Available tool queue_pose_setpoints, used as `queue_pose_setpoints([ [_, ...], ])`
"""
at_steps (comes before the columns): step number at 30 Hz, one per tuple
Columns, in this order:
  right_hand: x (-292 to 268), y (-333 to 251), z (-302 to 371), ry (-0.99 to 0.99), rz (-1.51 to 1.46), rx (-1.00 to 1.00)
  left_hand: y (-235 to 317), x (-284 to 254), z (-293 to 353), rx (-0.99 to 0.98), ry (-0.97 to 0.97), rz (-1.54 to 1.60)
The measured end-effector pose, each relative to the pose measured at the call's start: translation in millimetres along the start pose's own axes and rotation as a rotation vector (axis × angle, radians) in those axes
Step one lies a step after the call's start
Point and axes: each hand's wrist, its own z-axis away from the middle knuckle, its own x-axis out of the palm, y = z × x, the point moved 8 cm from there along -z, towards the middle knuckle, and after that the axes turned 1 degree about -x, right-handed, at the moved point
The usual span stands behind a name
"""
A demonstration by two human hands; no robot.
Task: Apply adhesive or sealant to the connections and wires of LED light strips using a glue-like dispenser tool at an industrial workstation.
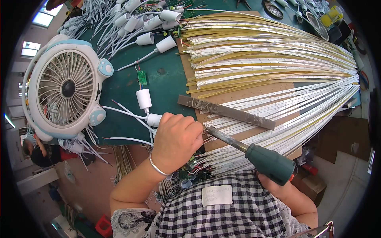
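My right hand [272, 183] grips a soldering iron [270, 162] by its dark green handle; the metal shaft slants up and left, with its tip beside my left fingers. My left hand [178, 137] is closed, its fingertips pinched together at the ends of the white LED strips [254, 139]. What it pinches is hidden behind the fingers. Just beyond the iron, a flat metal bar [228, 112] lies across the strips. White lamp caps with cables, such as one cap [154, 119], lie beside my left hand. Farther off, a small green circuit board [142, 77] is wired to a white cap [143, 99].
A white and blue fan [67, 88] stands at the left on the green table [166, 87]. Many white caps with cables [131, 22] are heaped at the back left. Yellow-backed LED strips [258, 51] spread over brown board [274, 89]. A metal dish [274, 10] sits at the far right.
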Motion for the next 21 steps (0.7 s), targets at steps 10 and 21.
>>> queue_pose_setpoints([
  [10,-1.2,15.0,13.7,-0.006,-0.083,0.004,0.2,0.0,0.0,0.021,-0.021,-0.019],
  [21,-4.8,9.6,7.9,0.052,-0.151,0.114,1.4,-0.1,-0.4,0.032,-0.033,-0.037],
])
